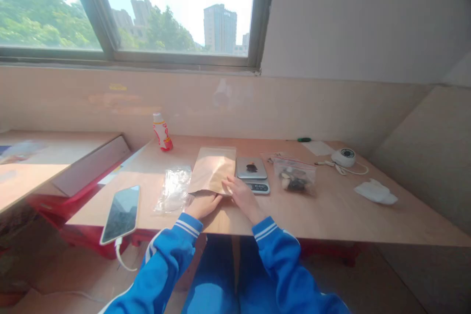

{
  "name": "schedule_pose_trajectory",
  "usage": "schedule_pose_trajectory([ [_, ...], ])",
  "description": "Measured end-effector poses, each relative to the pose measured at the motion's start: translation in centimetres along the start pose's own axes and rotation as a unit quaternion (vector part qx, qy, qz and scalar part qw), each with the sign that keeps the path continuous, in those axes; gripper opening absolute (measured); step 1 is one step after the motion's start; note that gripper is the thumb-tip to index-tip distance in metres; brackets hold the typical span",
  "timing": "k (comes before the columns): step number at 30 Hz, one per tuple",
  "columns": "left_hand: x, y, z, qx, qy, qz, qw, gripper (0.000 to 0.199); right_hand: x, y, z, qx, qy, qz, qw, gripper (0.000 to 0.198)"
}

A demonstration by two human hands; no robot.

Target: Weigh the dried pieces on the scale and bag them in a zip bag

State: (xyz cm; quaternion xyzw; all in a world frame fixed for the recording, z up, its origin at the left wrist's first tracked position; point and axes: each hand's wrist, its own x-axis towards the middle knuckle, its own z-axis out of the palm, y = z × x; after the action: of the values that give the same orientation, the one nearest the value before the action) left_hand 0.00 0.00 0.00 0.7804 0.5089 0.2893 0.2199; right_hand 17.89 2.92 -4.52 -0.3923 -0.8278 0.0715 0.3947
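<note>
The widest bare stretch of the tabletop runs along the front right, before the digital scale and the zip bag. Another gap opens between the zip bag and the crumpled white wad. Behind the kraft paper bag, a strip reaches the wall, with the bottle at its left. The scale sits just beside the paper bag, leaving a sliver. A slim lane separates the phone and the clear plastic packet. The left hand and right hand obstruct the paper bag's front.
</note>
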Motion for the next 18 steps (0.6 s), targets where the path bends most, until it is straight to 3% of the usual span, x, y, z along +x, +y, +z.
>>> schedule_pose_trajectory([
  [5, -1.1, 0.4, 0.5, 0.000, 0.033, -0.016, 0.999, 0.041, -0.1, -0.5, -0.4, -0.001, 0.019, 0.021, 1.000, 0.050],
  [10, -0.8, -1.5, 1.2, 0.031, 0.103, -0.005, 0.994, 0.038, 0.0, -1.1, -0.8, -0.015, 0.029, 0.022, 0.999, 0.048],
  [15, -0.3, -3.1, 0.9, 0.201, 0.079, 0.059, 0.975, 0.048, 0.5, -1.2, -1.0, -0.026, 0.031, 0.031, 0.999, 0.042],
  [18, -0.1, -2.9, 0.1, 0.223, 0.082, 0.126, 0.963, 0.039, 0.8, -0.8, -1.2, -0.025, 0.030, 0.040, 0.998, 0.045],
])
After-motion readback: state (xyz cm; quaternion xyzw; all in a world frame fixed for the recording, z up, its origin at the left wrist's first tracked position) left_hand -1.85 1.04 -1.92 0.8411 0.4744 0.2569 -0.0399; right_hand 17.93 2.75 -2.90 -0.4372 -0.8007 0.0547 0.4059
